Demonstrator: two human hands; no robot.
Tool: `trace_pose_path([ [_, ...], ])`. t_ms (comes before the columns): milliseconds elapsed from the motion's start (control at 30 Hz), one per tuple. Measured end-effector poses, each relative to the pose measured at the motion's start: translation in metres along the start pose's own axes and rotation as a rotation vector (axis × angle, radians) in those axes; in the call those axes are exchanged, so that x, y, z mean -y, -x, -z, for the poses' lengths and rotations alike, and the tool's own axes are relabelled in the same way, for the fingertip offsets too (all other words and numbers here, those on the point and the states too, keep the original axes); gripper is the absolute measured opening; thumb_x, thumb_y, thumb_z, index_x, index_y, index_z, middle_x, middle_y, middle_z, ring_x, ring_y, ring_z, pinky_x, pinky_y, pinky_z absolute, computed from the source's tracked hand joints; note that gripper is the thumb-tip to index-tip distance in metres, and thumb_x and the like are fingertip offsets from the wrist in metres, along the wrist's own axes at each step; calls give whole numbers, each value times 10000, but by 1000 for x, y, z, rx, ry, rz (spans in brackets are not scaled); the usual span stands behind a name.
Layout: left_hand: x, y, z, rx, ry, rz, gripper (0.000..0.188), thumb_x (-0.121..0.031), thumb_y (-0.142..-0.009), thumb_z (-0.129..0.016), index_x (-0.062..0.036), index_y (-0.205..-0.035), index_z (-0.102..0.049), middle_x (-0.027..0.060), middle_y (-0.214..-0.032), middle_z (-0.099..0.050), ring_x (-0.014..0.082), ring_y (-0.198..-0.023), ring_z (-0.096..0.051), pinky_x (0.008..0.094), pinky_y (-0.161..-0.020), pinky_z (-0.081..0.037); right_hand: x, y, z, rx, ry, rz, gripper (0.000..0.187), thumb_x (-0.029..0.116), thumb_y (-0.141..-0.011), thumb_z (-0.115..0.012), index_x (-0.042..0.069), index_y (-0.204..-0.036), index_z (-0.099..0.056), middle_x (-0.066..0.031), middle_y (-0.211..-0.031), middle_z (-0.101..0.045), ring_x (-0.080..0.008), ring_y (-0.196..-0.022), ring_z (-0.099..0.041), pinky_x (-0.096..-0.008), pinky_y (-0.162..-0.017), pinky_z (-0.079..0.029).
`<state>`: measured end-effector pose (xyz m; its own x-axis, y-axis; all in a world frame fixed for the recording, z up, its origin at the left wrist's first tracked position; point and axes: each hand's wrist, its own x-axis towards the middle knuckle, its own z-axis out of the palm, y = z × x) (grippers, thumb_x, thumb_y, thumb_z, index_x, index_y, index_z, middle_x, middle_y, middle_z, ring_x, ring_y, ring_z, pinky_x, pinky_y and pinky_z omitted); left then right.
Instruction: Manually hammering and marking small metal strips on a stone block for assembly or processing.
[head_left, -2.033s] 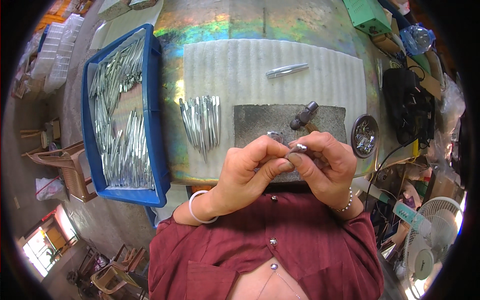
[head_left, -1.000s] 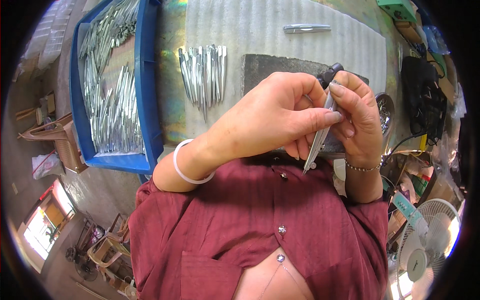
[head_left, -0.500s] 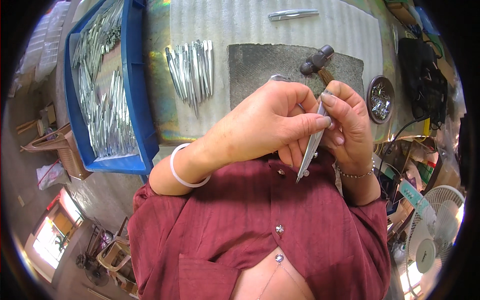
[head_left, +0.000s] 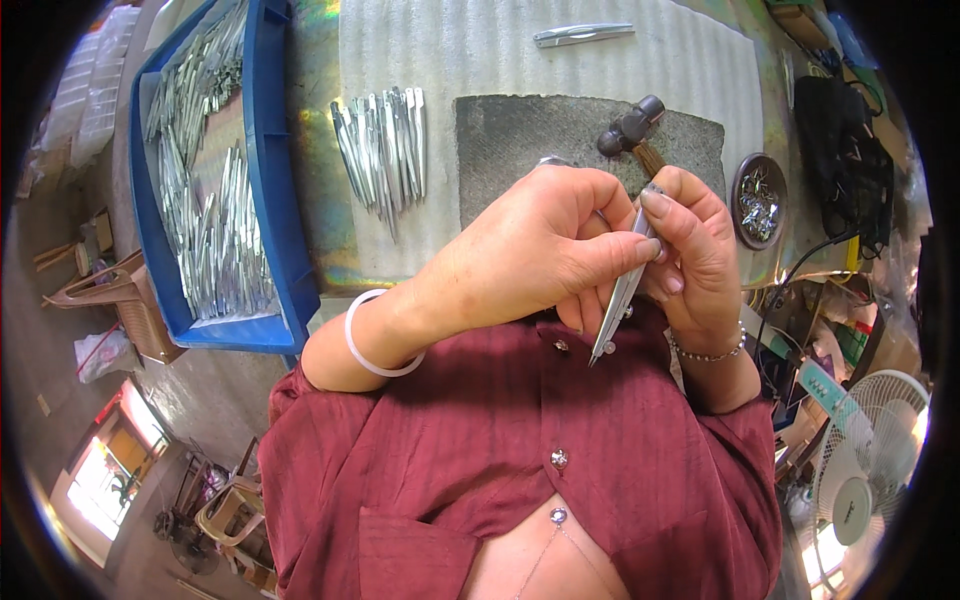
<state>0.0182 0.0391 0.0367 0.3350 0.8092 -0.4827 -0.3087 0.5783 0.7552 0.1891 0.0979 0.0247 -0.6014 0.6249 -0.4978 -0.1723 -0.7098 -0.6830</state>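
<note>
Both hands meet in front of my chest around a slim silver drawing compass point(head_left: 622, 300). Its legs lie together, points aimed down and a little left, with small round screws along one side. My left hand point(head_left: 545, 245) pinches the middle of it between thumb and fingers. My right hand point(head_left: 695, 245) grips its upper end with thumb and forefinger, the other fingers curled behind. Just beyond the hands, a hammer point(head_left: 630, 125) with a dark head and wooden handle rests on a dark grey slab point(head_left: 530, 130). Behind my left hand a shiny metal thing is mostly hidden.
A row of silver metal legs point(head_left: 385, 150) lies on the white foam sheet point(head_left: 440, 50), with another silver compass point(head_left: 585, 35) farther back. At left stands a blue tray point(head_left: 290, 230) of many metal parts. A round dish point(head_left: 740, 190) of small shiny pieces sits right; a fan point(head_left: 860, 460) stands lower right.
My hands keep their grip on the compass, which has barely shifted. The whole view has moved slightly, so the table things appear a little lower.
</note>
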Motion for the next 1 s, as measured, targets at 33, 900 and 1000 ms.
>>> trace_pose_path([
  [33,-1,0,0,2,-2,-2,196,-180,-917,-600,3,-879,-541,43,-604,-606,96,-485,-605,190,-405,-472,1,0,0,-6,3,11,158,114,-912,-569,64,-770,-524,-1,-601,-508,-22,-388,-377,-162,-339,-289],
  [900,37,27,23,-273,927,-511,59,-52,-903,-576,-38,-921,-522,134,-982,-635,252,-863,-679,334,-719,-600,103,-74,34,4,1302,465,359,70,-787,-623,41,-1141,-575,-60,-902,-595,-99,-730,-578,-241,-634,-464],
  [1000,41,20,21,-209,939,-462,70,-43,-895,-586,-27,-909,-519,142,-979,-634,249,-871,-677,334,-722,-602,50,-30,-1,347,640,230,350,1,-804,-662,3,-1141,-571,-24,-887,-591,-79,-734,-567,-221,-636,-472],
])
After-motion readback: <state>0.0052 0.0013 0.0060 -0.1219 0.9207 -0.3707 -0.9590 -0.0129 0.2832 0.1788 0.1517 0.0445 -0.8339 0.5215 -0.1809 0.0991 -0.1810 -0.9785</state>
